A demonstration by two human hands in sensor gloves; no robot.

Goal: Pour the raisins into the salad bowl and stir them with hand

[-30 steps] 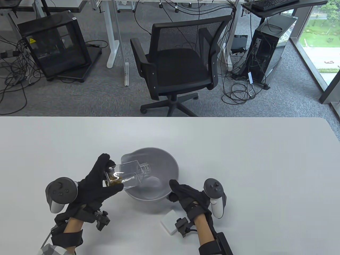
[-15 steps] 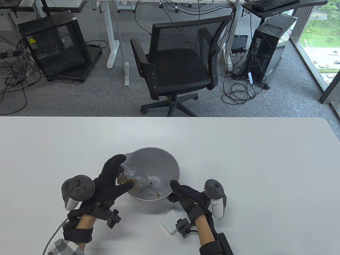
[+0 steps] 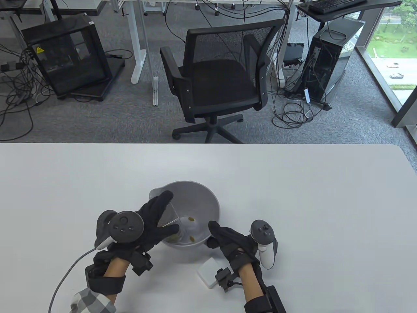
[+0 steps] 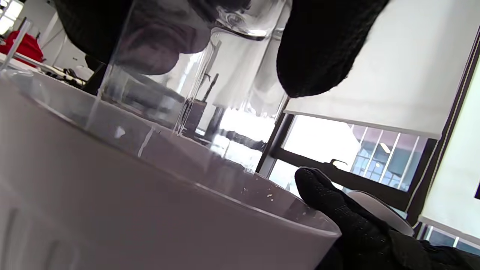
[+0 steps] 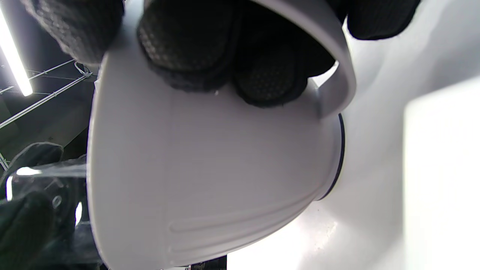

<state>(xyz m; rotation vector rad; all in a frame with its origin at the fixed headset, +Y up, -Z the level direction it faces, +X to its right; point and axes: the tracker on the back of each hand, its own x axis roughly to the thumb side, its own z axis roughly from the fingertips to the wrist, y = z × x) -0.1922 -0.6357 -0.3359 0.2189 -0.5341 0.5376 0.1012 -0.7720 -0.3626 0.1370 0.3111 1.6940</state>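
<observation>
Table view: left hand (image 3: 146,225) fingers (image 3: 161,202) round upended jar (image 3: 172,225) over bowl (image 3: 213,202)

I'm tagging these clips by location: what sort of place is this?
Most likely an office or lab workspace: a black mesh office chair and a desktop computer tower stand on grey carpet with loose cables beyond the white table.

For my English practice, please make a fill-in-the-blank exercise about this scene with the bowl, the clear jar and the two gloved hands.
1. The left hand tips a clear jar over the grey ____.
2. The right hand holds the bowl by its ____, as the right wrist view shows.
3. A few raisins lie ____ the bowl.
4. A small white box lies on the table beside the ____ wrist.

Missing words: bowl; handle; inside; right
</observation>
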